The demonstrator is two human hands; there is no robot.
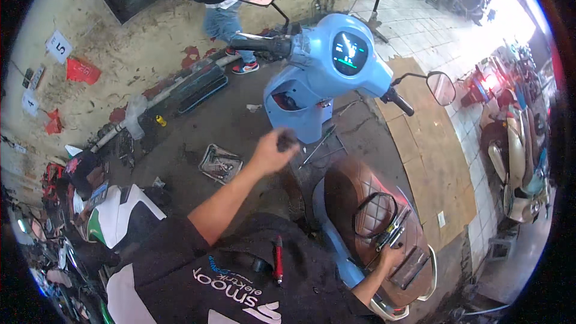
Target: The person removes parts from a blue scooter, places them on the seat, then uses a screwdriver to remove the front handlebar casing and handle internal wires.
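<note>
A light blue scooter (300, 87) stands in front of me, its round dashboard display (350, 53) lit. An opening shows in its front panel. Just behind that panel is my left hand (271, 155), raised with its fingers closed round a small dark part (288, 141) whose kind I cannot make out. My right hand (393, 256) rests low over the brown quilted seat (354, 183), beside several metal hand tools (391, 233); its fingers are too small and blurred to read. A black loop (377, 213) and a dark flat rectangular thing (413, 267) lie on the seat.
A metal tray (221, 164) and a long dark trough-like piece (203, 88) lie on the floor to the left. A screwdriver (320, 144) lies beneath the scooter's front. Cardboard (429, 168) covers floor on the right, near other scooters (516, 150). Another person (222, 21) stands by the wall.
</note>
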